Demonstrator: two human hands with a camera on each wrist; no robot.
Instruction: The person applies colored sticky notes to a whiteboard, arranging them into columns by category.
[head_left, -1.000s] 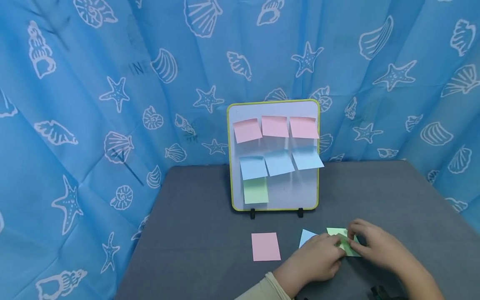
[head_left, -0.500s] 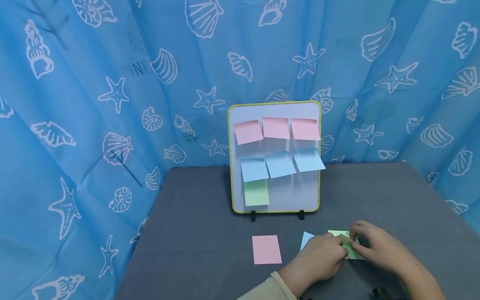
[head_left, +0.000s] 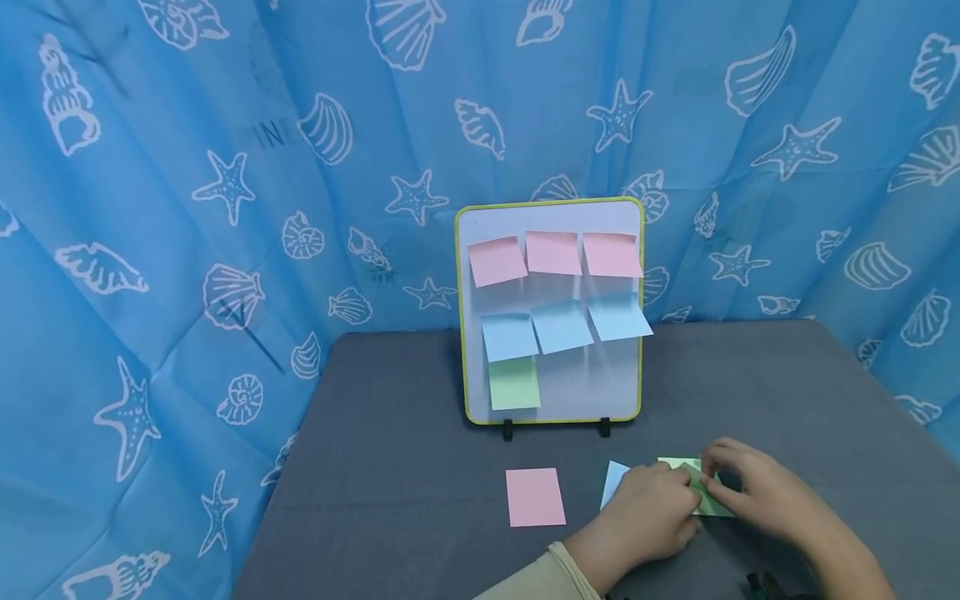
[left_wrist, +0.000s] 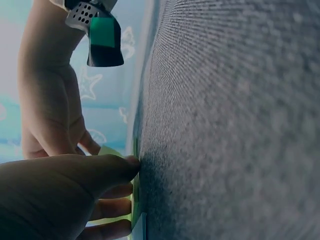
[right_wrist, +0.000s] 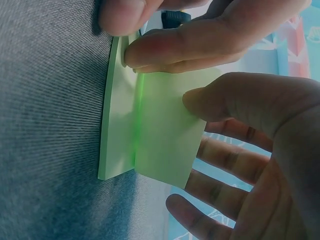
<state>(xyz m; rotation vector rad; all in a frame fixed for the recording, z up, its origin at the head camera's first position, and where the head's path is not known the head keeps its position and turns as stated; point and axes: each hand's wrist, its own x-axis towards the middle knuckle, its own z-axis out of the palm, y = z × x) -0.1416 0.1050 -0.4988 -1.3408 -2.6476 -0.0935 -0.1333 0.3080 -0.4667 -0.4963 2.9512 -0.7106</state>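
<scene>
A green sticky note pad [right_wrist: 119, 115] lies on the grey table at the front right. My left hand [head_left: 648, 510] grips the pad's near-left side, thumb along one edge and fingers on the other. My right hand [head_left: 761, 493] pinches the pad's top green sticky note [right_wrist: 165, 122] between thumb and fingers. In the right wrist view that sheet is peeled up at an angle, still joined to the pad along a crease by the left fingertips. Part of a blue sticky note pad [head_left: 612, 479] shows behind my left hand, which hides the rest.
A pink sticky note pad [head_left: 536, 497] lies left of the hands. Behind stands a yellow-edged whiteboard [head_left: 573, 392] on black feet, bearing a row of pink notes, a row of blue notes and one green note [head_left: 514, 384]. A blue shell-print curtain [head_left: 420, 100] hangs behind the table.
The head view shifts slightly. Both hands stay at the green pad in nearly the same pose, and the notes on the whiteboard are unchanged.
</scene>
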